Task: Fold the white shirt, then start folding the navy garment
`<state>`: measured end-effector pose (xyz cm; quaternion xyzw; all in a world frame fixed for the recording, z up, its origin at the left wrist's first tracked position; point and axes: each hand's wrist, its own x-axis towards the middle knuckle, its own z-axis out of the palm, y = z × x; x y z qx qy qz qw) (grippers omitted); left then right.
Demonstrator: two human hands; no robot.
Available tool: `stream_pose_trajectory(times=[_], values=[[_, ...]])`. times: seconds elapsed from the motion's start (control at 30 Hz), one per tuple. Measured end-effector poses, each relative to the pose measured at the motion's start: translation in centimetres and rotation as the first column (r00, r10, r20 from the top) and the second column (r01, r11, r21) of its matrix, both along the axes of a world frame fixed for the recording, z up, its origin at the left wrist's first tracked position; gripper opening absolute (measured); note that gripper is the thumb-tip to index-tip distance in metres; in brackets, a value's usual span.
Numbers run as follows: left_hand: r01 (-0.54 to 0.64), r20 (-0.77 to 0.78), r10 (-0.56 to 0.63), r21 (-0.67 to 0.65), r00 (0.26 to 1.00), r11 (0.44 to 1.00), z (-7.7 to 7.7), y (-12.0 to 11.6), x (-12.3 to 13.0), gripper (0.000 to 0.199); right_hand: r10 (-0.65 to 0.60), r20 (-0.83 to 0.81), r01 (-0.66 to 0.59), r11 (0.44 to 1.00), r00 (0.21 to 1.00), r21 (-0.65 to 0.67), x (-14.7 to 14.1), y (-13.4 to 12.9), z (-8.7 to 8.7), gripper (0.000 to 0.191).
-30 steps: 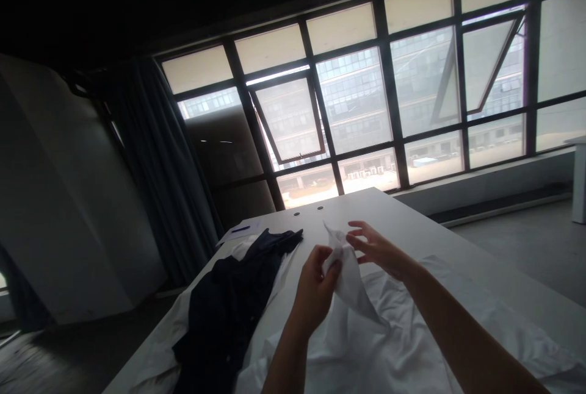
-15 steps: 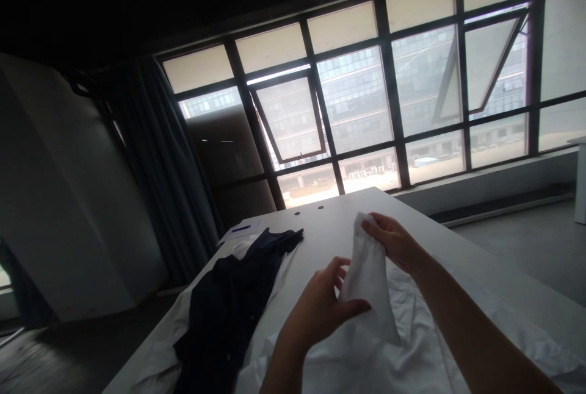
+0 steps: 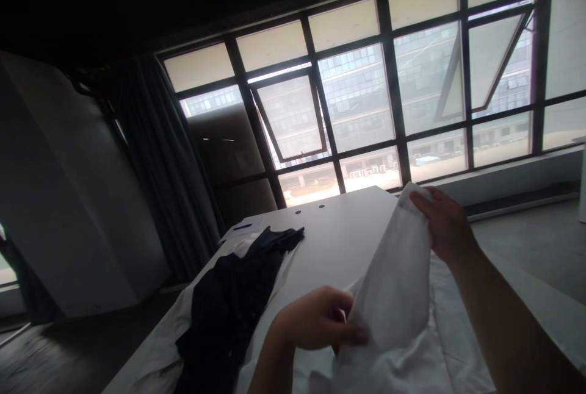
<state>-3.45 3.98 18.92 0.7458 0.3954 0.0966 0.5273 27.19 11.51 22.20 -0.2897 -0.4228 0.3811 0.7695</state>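
White cloth point(image 3: 397, 278), seemingly a garment, rises from the near part of the table, its lower folds spread over the tabletop. Its raised top end is pinched in my right hand point(image 3: 446, 223), at the right of the head view. Lower and to the left, my left hand point(image 3: 320, 319) has its thumb and fingers closed on the side edge of the same cloth. The fabric hangs in a long slanted panel between both hands. Some of my left fingertips are behind the cloth.
A dark navy garment point(image 3: 229, 296) lies over white fabric along the table's left side. Beyond it are paper and a pen point(image 3: 242, 227). The white table point(image 3: 348, 217) reaches toward large windows. A blue curtain point(image 3: 160, 180) hangs at the left.
My right hand has moved right and slightly up, drawing the white cloth out longer. My left hand has moved down and closed on the cloth's edge.
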Motion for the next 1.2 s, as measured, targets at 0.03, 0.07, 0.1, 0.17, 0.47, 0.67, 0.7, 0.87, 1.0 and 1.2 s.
stream_pose_trajectory(times=[0.03,0.07,0.1,0.17,0.47,0.67,0.7,0.87,1.0,1.2], values=[[0.058,0.031,-0.055,-0.095,0.998,0.994,0.2,-0.3,-0.3,0.057,0.130,0.039,-0.129,0.991,0.991,-0.032,0.5,-0.4,-0.2,0.036],[0.095,0.062,-0.086,-0.155,0.994,0.983,0.4,-0.5,-0.6,0.060,0.278,0.072,-0.274,0.960,0.958,-0.058,1.1,-0.9,-0.4,0.039],[0.104,0.087,-0.090,-0.176,0.992,0.979,0.5,-0.7,-0.8,0.061,0.431,0.116,-0.424,0.902,0.895,-0.077,1.8,-1.3,-0.8,0.051],[0.043,0.085,-0.032,-0.129,0.996,0.991,0.6,-0.7,-1.1,0.055,0.651,0.236,-0.657,0.751,0.721,-0.068,3.0,-2.0,-1.4,0.075],[-0.480,-0.382,0.531,0.227,0.756,0.847,-2.5,3.4,-6.7,0.025,0.637,0.603,-0.445,0.769,0.481,-0.459,0.5,1.0,-2.4,0.059],[-0.566,-0.519,0.535,0.114,0.667,0.816,-5.0,4.9,-9.8,0.027,0.704,0.701,-0.163,0.710,0.114,-0.686,-7.4,4.8,-10.6,0.037],[-0.566,-0.520,0.531,0.106,0.669,0.818,-5.3,5.0,-10.0,0.033,0.693,0.714,-0.146,0.720,0.102,-0.678,-8.7,5.0,-11.8,0.032],[-0.541,-0.527,0.467,0.016,0.710,0.841,-7.1,6.1,-10.9,0.064,0.599,0.799,-0.074,0.801,0.062,-0.594,-12.1,5.0,-15.8,0.033],[-0.535,-0.564,0.444,0.004,0.696,0.845,-8.3,6.8,-11.2,0.052,0.582,0.809,-0.084,0.813,0.080,-0.577,-12.5,5.4,-16.8,0.042],[-0.517,-0.595,0.469,0.103,0.653,0.850,-9.4,7.5,-10.7,0.042,0.518,0.827,-0.084,0.854,0.220,-0.513,-13.3,5.9,-17.3,0.035]])
